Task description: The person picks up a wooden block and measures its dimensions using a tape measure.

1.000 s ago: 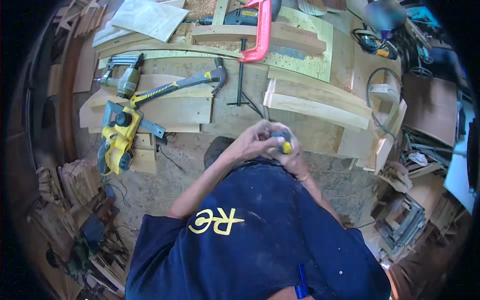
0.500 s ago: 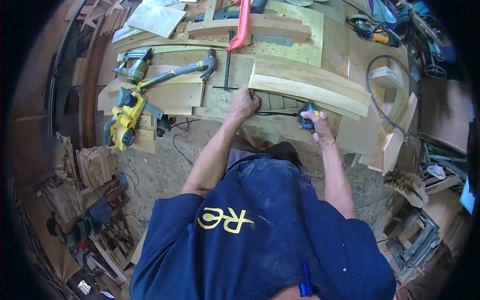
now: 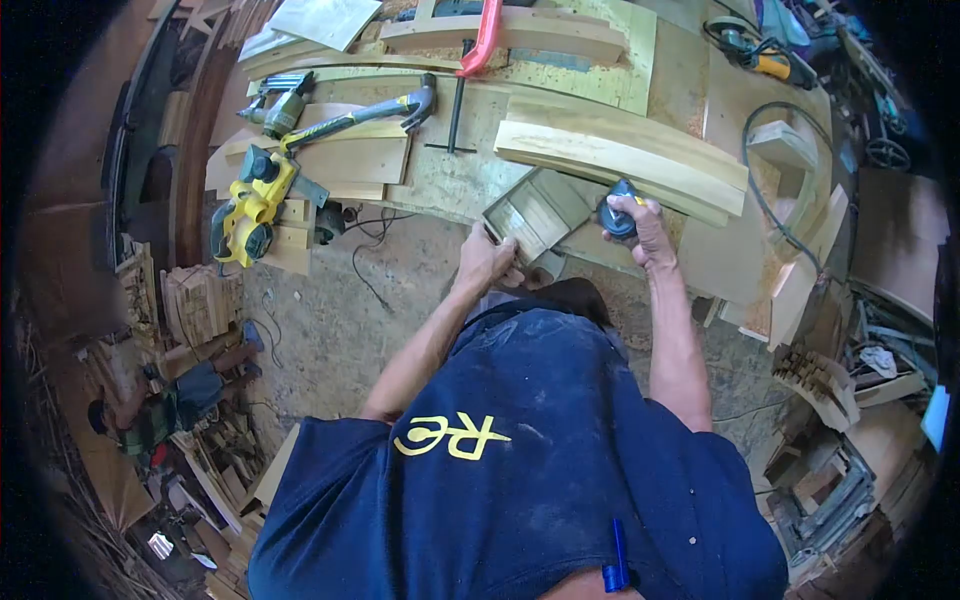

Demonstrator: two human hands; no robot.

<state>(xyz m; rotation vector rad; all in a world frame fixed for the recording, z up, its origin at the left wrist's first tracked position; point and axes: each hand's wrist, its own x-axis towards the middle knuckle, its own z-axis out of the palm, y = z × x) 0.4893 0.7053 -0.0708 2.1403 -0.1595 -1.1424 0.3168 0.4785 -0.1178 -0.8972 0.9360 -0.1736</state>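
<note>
My left hand [image 3: 486, 260] grips the near corner of a small slatted wooden panel [image 3: 535, 215], which lies at an angle by the bench's front edge. In my right hand [image 3: 648, 232] is a rounded dark blue tape measure [image 3: 617, 212] with a yellow mark, held close to the panel's right side. No blade shows out of it now. Just beyond both hands, stacked curved wooden boards [image 3: 620, 160] rest on the workbench [image 3: 470, 190]. Part of the panel's near edge is hidden by my left fingers.
On the left lie a hammer [image 3: 365, 118], a yellow power planer [image 3: 247, 215] and a nail gun [image 3: 285, 112]. A red clamp [image 3: 482, 40] stands at the back. An angle grinder [image 3: 760, 55] sits far right. Another person [image 3: 170, 405] is at lower left.
The panel has turned and come nearer to me, with my left hand moving down to its near corner. The dark strip between the hands is gone. My right hand stays nearly in place.
</note>
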